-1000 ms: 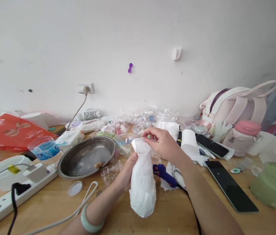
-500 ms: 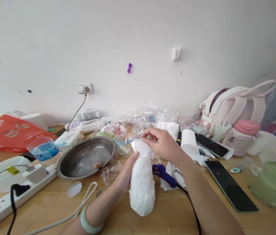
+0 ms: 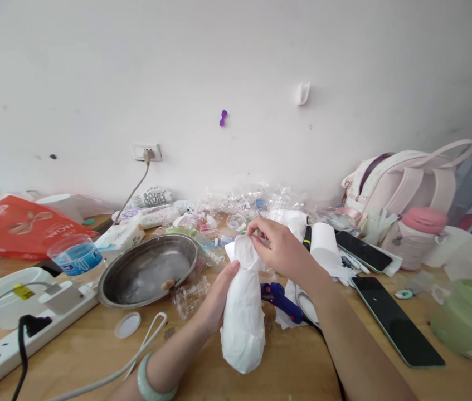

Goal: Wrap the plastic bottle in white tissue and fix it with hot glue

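A bottle-shaped object wrapped in white tissue paper [image 3: 243, 316] stands upright over the wooden table [image 3: 294, 373] in the middle of the view. My left hand [image 3: 215, 299] grips its body from the left side, with a pale green bangle on that wrist. My right hand [image 3: 278, 247] pinches the bunched paper at the top of the neck, fingers pressed together. What lies under the paper is hidden.
A metal bowl [image 3: 147, 269] and a cut water bottle [image 3: 76, 257] sit to the left, with a power strip [image 3: 22, 328] and cables. A blue glue gun [image 3: 281, 298] lies behind the wrapped object. Two phones [image 3: 394, 320], a pink backpack [image 3: 403, 186] and a green bowl [image 3: 470, 317] are at the right.
My right hand's fingers have pressed the paper tighter down around the neck. The wrapped object has barely shifted; the view has tilted slightly.
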Demonstrator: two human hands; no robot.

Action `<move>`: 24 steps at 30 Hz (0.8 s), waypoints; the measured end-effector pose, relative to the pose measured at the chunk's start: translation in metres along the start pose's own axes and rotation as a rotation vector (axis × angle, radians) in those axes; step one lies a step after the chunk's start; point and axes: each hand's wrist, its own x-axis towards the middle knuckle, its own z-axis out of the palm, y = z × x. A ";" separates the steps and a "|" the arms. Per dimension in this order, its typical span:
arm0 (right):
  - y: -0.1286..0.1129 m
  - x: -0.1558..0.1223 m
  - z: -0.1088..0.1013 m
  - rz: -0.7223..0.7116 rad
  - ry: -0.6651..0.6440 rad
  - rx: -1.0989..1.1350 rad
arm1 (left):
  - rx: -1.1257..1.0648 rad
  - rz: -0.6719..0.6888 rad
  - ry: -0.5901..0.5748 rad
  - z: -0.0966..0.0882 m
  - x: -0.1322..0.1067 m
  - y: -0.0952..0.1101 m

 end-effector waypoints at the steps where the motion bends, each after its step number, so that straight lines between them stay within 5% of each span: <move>1: 0.000 0.000 0.000 -0.010 -0.004 -0.009 | 0.009 0.003 0.003 -0.001 0.000 0.000; 16: -0.017 -0.006 -0.007 -0.007 -0.166 -0.074 | -0.022 0.039 -0.023 -0.004 0.002 -0.002; 24: -0.005 -0.003 -0.005 -0.012 -0.161 -0.194 | -0.016 0.067 -0.046 -0.004 0.004 -0.002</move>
